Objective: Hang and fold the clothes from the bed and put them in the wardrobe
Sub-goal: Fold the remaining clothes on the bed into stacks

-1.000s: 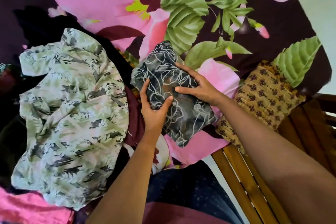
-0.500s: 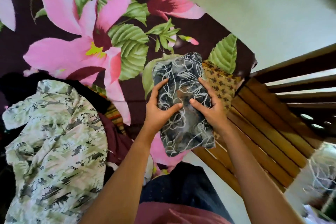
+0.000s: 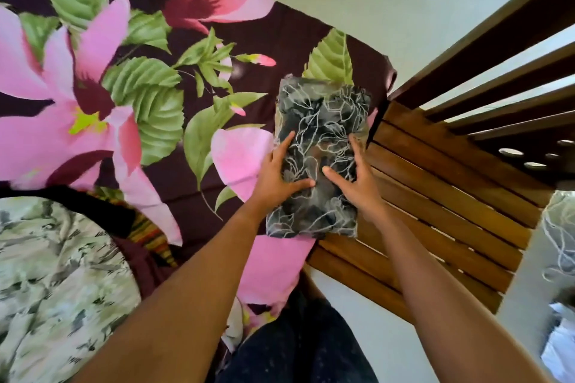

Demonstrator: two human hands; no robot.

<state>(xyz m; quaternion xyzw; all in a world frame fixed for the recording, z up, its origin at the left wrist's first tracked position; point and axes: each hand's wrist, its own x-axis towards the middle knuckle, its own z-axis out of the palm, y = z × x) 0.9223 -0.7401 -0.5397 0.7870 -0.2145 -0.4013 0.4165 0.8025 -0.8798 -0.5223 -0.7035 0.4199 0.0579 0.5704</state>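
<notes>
A folded dark garment with pale leaf outlines (image 3: 323, 121) lies at the right corner of the bed (image 3: 255, 40), beside the wooden frame. My left hand (image 3: 277, 174) holds its left edge, thumb across the top and forefinger stretched along the side. My right hand (image 3: 357, 180) holds the right edge the same way, thumb on top. A crumpled green and white printed shirt (image 3: 62, 274) lies spread at the lower left of the bed. The brown patterned folded piece seen earlier is hidden.
A slatted wooden bed end (image 3: 441, 211) runs along the right of the garment. A striped cloth (image 3: 149, 233) and dark clothes sit by the printed shirt. Pale floor shows beyond the bed. Something pale with a leaf print (image 3: 560, 242) sits at the far right.
Both hands carried the folded dark garment from the middle of the bed to the right corner, over where the brown patterned piece lay. My view swung right with it.
</notes>
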